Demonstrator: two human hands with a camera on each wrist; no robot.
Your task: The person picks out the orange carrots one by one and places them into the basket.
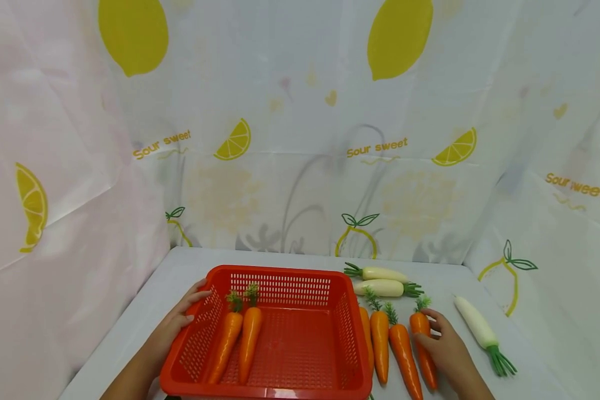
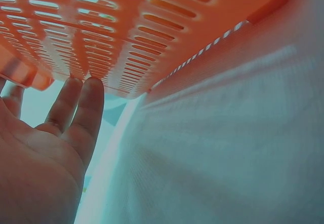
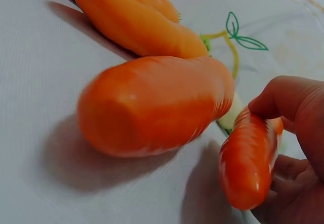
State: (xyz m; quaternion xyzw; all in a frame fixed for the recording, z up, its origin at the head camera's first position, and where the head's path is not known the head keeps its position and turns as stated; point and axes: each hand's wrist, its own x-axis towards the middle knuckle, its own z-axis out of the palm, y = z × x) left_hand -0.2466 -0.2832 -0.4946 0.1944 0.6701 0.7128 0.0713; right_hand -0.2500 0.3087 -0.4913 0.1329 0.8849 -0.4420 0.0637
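Observation:
My left hand (image 1: pixel 175 322) lies along the left rim of a red plastic basket (image 1: pixel 270 391); in the left wrist view its fairly straight fingers (image 2: pixel 90 107) touch the slotted outer wall. Inside the basket, on its left side, lie a carrot (image 1: pixel 226 345) and a second carrot (image 1: pixel 250 341), leafy ends away from me. To the right of the basket, my right hand (image 1: pixel 447 347) pinches another carrot (image 1: pixel 422 347) near its leafy top, between thumb and fingers. Several more carrots (image 1: pixel 380 344) lie between that one and the basket, one partly hidden by the basket's wall.
Two white radishes (image 1: pixel 382 288) lie behind the loose carrots, near the basket's back right corner. Right of my right hand is another white radish (image 1: pixel 480 328) with green stems. A white cloth printed with lemons (image 1: pixel 400 39) hangs around the table (image 1: pixel 140 300).

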